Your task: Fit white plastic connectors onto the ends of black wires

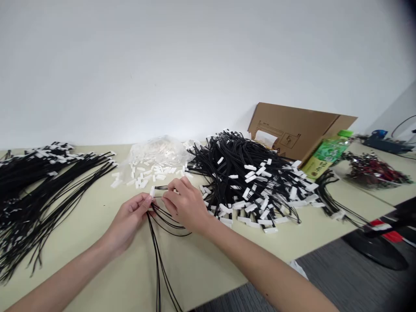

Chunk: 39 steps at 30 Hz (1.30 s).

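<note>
My left hand (134,216) pinches a small white connector (152,191) between thumb and finger. Several thin black wires (157,255) hang from beside it over the table's front part. Just right of the connector, my right hand (183,201) is closed with its fingertips on the black wire ends (161,187). Some of the wires loop beneath my right hand. Behind both hands lie loose white connectors (159,171) in front of a clear plastic bag (160,149).
A large pile of black wires with white connectors (240,169) lies to the right, more black wires (42,190) to the left. A cardboard box (292,128), a green bottle (329,154) and a bag of red and black wires (377,171) stand or lie farther right.
</note>
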Motion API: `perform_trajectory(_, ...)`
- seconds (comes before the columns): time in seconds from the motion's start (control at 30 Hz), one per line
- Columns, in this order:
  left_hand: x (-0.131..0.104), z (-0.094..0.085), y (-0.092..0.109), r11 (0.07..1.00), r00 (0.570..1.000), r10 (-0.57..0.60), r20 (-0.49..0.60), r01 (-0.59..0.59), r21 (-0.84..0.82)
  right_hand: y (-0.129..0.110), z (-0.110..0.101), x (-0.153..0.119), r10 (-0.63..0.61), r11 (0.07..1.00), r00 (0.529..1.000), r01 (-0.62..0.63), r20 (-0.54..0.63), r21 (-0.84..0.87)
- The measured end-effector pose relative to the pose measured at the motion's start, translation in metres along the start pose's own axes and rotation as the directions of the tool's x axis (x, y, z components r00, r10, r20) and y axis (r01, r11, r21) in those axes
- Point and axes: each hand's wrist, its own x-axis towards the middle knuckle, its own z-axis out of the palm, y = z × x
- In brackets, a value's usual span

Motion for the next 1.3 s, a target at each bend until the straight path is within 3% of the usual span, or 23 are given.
perform_trajectory(0.13, 0.0, 0.0, -0.001, 0.998, 0.998, 0.045, 0.052, -0.047, 0.045, -0.002, -0.004, 0.001, -0.032, 0.998, 0.999, 0.034, -0.03, 0.062)
perform_trajectory(0.4, -0.003, 0.003, -0.002, 1.0, 0.991, 0.011, 0.132, -0.012, 0.004, -0.006, -0.006, -0.001, -0.085, 0.986, 0.995, 0.078, 0.044, 0.148)
perform_trajectory(0.87, -0.007, 0.005, 0.004, 1.0, 0.994, 0.021, 0.105, -0.022, 0.015, -0.012, -0.007, -0.001, 0.016, 0.95, 0.998, -0.036, 0.065, 0.31)
perform_trajectory(1.07, -0.003, -0.001, 0.002, 1.0, 0.994, 0.007, 0.105, -0.01, 0.027, -0.01, 0.002, -0.004, 0.094, 0.945, 0.993, -0.112, 0.075, 0.306)
perform_trajectory(1.3, 0.009, -0.017, 0.008, 0.999, 0.998, 0.016, 0.061, -0.018, 0.035, -0.006, 0.007, -0.005, 0.086, 0.969, 0.995, -0.095, 0.051, 0.227)
